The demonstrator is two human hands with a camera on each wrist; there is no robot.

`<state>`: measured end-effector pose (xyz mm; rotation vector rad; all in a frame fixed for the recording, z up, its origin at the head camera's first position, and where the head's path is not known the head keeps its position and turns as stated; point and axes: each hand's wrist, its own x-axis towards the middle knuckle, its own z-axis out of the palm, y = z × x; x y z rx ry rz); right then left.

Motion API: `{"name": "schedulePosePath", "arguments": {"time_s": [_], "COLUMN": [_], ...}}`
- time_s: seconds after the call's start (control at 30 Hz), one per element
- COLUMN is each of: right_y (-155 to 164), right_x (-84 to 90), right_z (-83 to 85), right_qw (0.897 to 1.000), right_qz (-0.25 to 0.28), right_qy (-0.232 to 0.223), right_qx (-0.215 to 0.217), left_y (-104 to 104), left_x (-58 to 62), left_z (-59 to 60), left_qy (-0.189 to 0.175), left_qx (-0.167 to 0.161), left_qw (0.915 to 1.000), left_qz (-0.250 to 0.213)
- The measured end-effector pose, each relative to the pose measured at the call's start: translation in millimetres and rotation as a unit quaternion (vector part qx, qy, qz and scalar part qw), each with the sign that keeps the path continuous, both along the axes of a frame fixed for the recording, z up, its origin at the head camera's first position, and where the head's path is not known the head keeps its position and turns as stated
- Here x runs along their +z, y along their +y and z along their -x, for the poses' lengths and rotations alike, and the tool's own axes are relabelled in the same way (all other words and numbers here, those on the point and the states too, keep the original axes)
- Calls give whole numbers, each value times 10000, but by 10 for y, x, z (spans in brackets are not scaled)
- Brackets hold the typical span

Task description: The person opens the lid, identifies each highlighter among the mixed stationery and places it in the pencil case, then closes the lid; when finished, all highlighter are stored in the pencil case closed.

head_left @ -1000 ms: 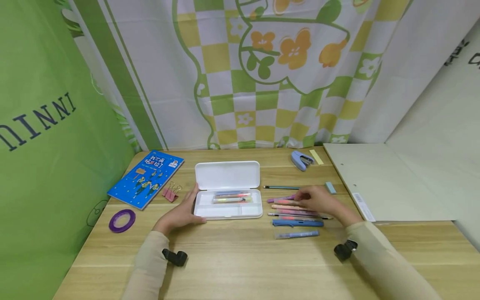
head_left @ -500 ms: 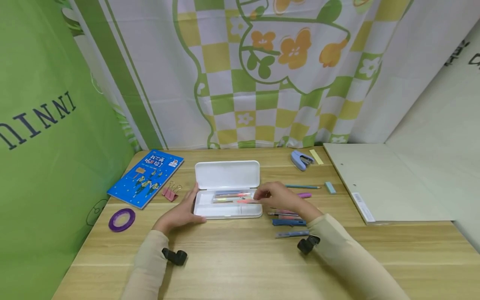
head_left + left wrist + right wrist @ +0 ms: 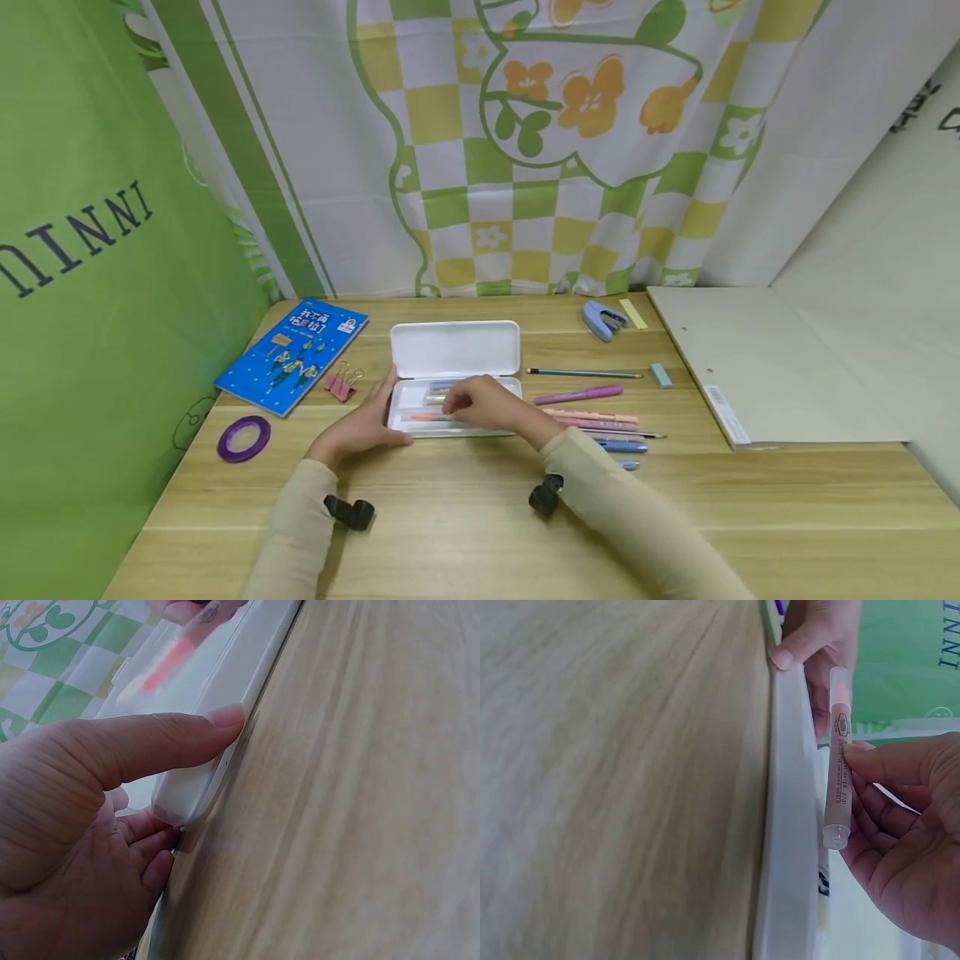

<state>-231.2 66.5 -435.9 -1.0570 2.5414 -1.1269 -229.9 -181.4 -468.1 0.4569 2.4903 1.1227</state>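
Note:
A white pencil case (image 3: 455,348) lies open on the table, its lid tilted back. My left hand (image 3: 362,427) holds the case at its left end. In the left wrist view the thumb (image 3: 176,739) lies along the case's front wall, while the other fingers are at its corner. My right hand (image 3: 483,402) pinches a clear-barrelled highlighter (image 3: 840,769) with a pink-orange tip between thumb and fingers. That highlighter is over the front compartment, roughly parallel to the case. Several pens sit in the rear compartment, partly hidden by the right hand.
Right of the case lie a pencil (image 3: 585,373), a purple pen (image 3: 577,396), more pens, an eraser (image 3: 661,376) and a stapler (image 3: 602,321). A large board (image 3: 780,367) is beyond. At left are a blue book (image 3: 292,358), pink binder clip (image 3: 341,387) and purple tape roll (image 3: 243,439).
My right hand has picked up the highlighter from the pens at right and carried it left to the case's front compartment. The left hand has stayed at the case.

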Motion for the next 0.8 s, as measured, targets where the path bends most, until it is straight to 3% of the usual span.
{"name": "schedulePosePath", "arguments": {"time_s": [0.43,0.63,0.8], "right_y": [-136,-54,97], "right_x": [-89,-106,-22], "right_z": [2,20,-4], "right_qw": [9991,9985,9875], "right_qz": [-196,86,719], "right_qy": [362,-530,-1387], "right_qx": [81,-44,-227], "left_y": [-2,0,3], "left_x": [-16,-10,-8], "left_z": [6,3,2], "left_qy": [8,-17,-19], "left_qx": [-8,-7,-10], "left_qw": [10000,10000,10000], "left_qz": [18,90,58]}}
